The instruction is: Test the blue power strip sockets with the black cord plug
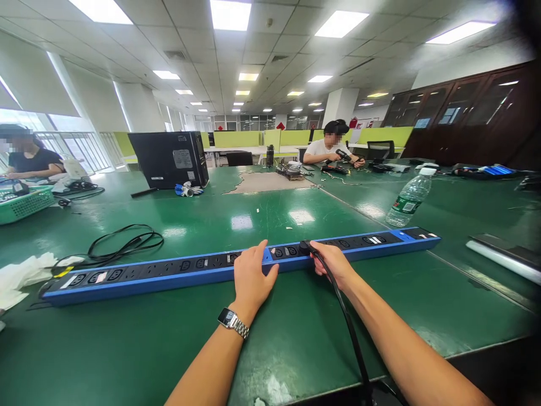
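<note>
On my feed, the power strip (194,271) across mid-frame is blue with a black top and white stickers (374,241); the cord (349,321) at lower right of centre is plain black. I see a green table (127,349), a silver watch (240,327) at lower centre, a pale-green basket (27,207) far left, a green-labelled clear bottle (409,200) at right.

- no words, numbers or brand names are legible
- plastic bottle (418,189): green label (406,203) with a red patch and a white barcode panel, print too small
- black computer case (158,160): pale sticker (183,159) on its side, lettering unclear
- blue power strip (147,286): white stickers (374,241) and a yellow tag (64,272), unreadable
- distant red diamond-shaped sign (280,126): its marks cannot be made out
</note>
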The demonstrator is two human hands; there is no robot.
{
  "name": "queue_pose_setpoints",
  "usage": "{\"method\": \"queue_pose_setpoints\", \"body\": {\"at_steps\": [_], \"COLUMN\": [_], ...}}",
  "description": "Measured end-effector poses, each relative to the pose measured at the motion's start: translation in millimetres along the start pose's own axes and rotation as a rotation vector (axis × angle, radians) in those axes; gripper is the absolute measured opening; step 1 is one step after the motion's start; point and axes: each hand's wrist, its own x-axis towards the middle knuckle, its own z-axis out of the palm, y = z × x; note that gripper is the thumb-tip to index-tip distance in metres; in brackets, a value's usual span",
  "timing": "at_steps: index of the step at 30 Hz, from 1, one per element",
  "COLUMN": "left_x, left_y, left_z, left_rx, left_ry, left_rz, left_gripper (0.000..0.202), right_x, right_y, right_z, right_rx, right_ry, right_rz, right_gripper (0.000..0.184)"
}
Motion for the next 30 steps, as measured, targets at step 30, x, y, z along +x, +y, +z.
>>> {"method": "queue_pose_setpoints", "body": {"at_steps": [30], "left_x": [16.3], "left_y": [-54.0], "left_z": [-46.8], "left_rx": [-0.144], "left_ry": [0.396], "left_rz": [-0.355], "left_gripper": [0.032], "right_x": [-15.1], "right_y": [24.5], "right_z": [40.2], "right_rx": [-0.518], "right_ry": [0.024], "right_rz": [-0.481], "right_gripper": [0.050]}}
